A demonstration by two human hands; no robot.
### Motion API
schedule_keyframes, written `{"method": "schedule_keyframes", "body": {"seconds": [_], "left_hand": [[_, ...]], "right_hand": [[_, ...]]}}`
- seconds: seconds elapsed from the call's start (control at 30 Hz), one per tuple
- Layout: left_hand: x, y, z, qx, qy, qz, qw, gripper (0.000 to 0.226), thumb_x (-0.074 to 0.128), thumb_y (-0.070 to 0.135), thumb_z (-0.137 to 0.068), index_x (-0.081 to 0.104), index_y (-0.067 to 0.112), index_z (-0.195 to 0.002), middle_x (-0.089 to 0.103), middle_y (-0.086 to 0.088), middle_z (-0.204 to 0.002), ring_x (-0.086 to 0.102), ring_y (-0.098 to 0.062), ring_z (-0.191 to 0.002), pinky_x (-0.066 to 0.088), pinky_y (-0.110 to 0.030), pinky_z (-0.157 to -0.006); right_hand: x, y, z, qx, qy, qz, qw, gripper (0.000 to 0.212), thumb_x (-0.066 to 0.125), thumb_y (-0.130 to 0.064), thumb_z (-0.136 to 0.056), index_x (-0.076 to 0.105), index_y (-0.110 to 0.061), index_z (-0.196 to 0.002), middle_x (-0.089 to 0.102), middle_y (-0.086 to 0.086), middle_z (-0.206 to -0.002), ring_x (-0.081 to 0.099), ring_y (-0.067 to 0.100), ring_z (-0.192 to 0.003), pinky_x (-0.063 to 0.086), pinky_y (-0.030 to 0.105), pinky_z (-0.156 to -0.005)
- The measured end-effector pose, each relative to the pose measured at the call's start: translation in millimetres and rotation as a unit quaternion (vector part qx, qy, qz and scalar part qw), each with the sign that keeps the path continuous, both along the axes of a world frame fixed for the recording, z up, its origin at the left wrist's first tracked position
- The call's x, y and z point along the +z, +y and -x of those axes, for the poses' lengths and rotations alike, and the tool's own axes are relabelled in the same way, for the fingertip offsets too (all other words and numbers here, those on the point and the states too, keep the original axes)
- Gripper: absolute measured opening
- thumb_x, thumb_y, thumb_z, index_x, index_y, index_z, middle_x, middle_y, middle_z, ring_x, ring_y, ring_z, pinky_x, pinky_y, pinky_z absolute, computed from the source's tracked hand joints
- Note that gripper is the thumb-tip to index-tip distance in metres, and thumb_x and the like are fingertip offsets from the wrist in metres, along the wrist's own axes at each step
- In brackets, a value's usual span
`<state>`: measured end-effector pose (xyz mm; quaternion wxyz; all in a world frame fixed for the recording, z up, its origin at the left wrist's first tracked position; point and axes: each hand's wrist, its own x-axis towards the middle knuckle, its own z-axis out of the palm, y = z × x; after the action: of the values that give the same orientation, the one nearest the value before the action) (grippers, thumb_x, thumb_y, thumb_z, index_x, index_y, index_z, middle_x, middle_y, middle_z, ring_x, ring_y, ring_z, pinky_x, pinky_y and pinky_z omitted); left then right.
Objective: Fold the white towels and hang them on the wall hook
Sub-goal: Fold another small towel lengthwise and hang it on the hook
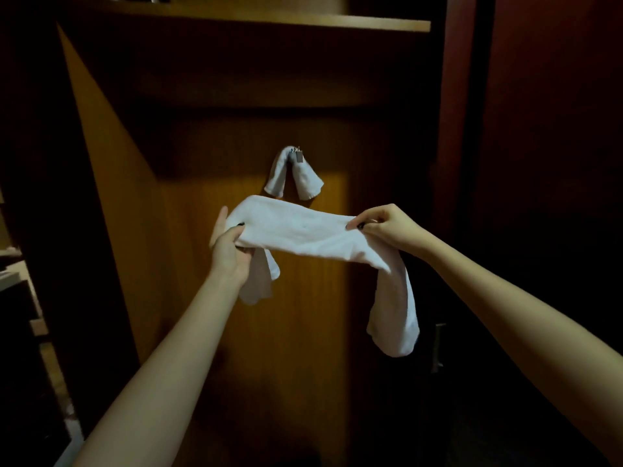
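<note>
Judged light, soft and limp, not slippery: white towel (303, 234), best taken near both ends for draping. Was held stretched level in mid-air, just below the wall hook (298, 156), pinched near one end by the left grip (229, 251) and near the other by the right grip (387, 230), both closed on cloth. Looked plain white, folded into a long band, faintly creased, ends hanging loose. Hung over the hook: a second towel (293, 176), against a wooden panel (202, 163).

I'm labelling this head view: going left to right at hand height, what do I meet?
left hand → white towel stretched between both hands → right hand. The hung towel on the hook lies above the stretched one, so it is left out.
</note>
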<state>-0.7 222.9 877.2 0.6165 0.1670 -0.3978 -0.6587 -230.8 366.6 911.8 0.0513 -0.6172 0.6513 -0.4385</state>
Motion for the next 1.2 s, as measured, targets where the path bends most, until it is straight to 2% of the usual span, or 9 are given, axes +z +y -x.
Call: {"method": "schedule_keyframes", "body": {"seconds": [0.17, 0.3, 0.43, 0.57, 0.67, 0.73, 0.87, 1.03, 1.2], "left_hand": [[45.8, -20.1, 20.8, 0.090, -0.016, 0.082, 0.992, 0.060, 0.047, -0.011, -0.090, 0.045, 0.020, -0.142, 0.048, -0.002, -0.125, 0.057, -0.019, -0.108, 0.056, -0.032, -0.083], [71.6, -38.7, 32.9, 0.141, -0.043, 0.130, 0.981, 0.057, 0.047, -0.009, -0.091, 0.047, 0.021, -0.139, 0.040, 0.002, -0.121, 0.050, -0.020, -0.115, 0.053, -0.035, -0.092], [86.5, -65.5, 39.1, 0.190, -0.114, 0.186, 0.957, 0.052, 0.054, 0.004, -0.091, 0.052, 0.037, -0.132, 0.042, 0.004, -0.132, 0.051, -0.011, -0.113, 0.053, -0.021, -0.076], [98.7, -99.0, 42.6, 0.267, -0.195, 0.235, 0.914, 0.051, 0.056, 0.014, -0.094, 0.046, 0.038, -0.139, 0.035, 0.001, -0.147, 0.039, -0.010, -0.130, 0.046, -0.012, -0.088], [98.5, -125.7, 52.3, 0.297, -0.232, 0.255, 0.891, 0.050, 0.051, 0.017, -0.098, 0.039, 0.033, -0.144, 0.030, 0.010, -0.146, 0.043, 0.026, -0.091, 0.037, 0.005, -0.060], [95.8, -145.8, 55.2, 0.303, -0.242, 0.262, 0.884, 0.049, 0.050, 0.017, -0.099, 0.038, 0.030, -0.145, 0.033, 0.013, -0.139, 0.043, 0.031, -0.070, 0.037, 0.005, -0.057], [96.4, -181.6, 59.9, 0.296, -0.227, 0.257, 0.892, 0.045, 0.048, 0.021, -0.100, 0.041, 0.032, -0.143, 0.035, 0.007, -0.149, 0.041, 0.003, -0.129, 0.042, -0.012, -0.092], [88.3, -209.3, 66.4, 0.319, -0.259, 0.270, 0.871, 0.038, 0.048, 0.022, -0.100, 0.051, 0.028, -0.138, 0.048, 0.014, -0.129, 0.046, 0.028, -0.061, 0.038, 0.003, -0.055], [54.8, -218.3, 71.1, 0.348, -0.290, 0.251, 0.856, 0.032, 0.045, 0.034, -0.100, 0.058, 0.030, -0.129, 0.064, 0.016, -0.111, 0.056, 0.015, -0.093, 0.041, -0.003, -0.072]], "right_hand": [[40.8, -35.2, 27.7, 0.010, 0.008, 0.047, 0.999, 0.033, 0.047, 0.003, -0.090, 0.075, -0.011, -0.096, 0.063, -0.016, -0.052, 0.043, 0.004, -0.043, 0.030, 0.014, -0.045], [76.0, -72.4, 48.5, 0.022, 0.006, 0.101, 0.995, 0.043, 0.043, 0.002, -0.081, 0.075, -0.027, -0.081, 0.072, 0.020, -0.094, 0.058, 0.049, -0.080, 0.041, 0.034, -0.067], [111.2, -105.6, 56.5, 0.044, -0.049, 0.147, 0.987, 0.037, 0.042, 0.006, -0.081, 0.073, -0.013, -0.078, 0.068, 0.022, -0.090, 0.055, 0.028, -0.076, 0.046, 0.034, -0.068], [130.5, -148.9, 68.4, 0.069, -0.081, 0.167, 0.980, 0.035, 0.043, 0.006, -0.081, 0.073, -0.011, -0.076, 0.070, 0.012, -0.093, 0.062, 0.022, -0.083, 0.052, 0.034, -0.077], [136.4, -182.5, 77.7, 0.094, -0.126, 0.201, 0.967, 0.034, 0.045, 0.005, -0.084, 0.072, -0.013, -0.074, 0.068, 0.008, -0.086, 0.057, 0.021, -0.076, 0.046, 0.029, -0.072], [136.8, -204.7, 84.1, 0.110, -0.152, 0.192, 0.963, 0.033, 0.044, 0.005, -0.085, 0.072, -0.010, -0.077, 0.065, 0.016, -0.091, 0.055, 0.027, -0.081, 0.044, 0.033, -0.073], [144.9, -244.5, 97.8, 0.119, -0.159, 0.151, 0.968, 0.033, 0.043, 0.006, -0.088, 0.072, -0.009, -0.081, 0.067, 0.010, -0.091, 0.059, 0.025, -0.082, 0.047, 0.025, -0.068], [155.3, -285.1, 116.8, 0.154, -0.133, 0.081, 0.976, 0.034, 0.044, 0.012, -0.086, 0.070, -0.009, -0.084, 0.069, 0.006, -0.097, 0.067, 0.013, -0.087, 0.053, 0.014, -0.071], [122.9, -296.1, 127.9, 0.161, -0.168, 0.050, 0.971, 0.027, 0.047, 0.009, -0.087, 0.069, -0.005, -0.093, 0.070, 0.004, -0.086, 0.069, 0.007, -0.074, 0.052, 0.015, -0.063]]}}
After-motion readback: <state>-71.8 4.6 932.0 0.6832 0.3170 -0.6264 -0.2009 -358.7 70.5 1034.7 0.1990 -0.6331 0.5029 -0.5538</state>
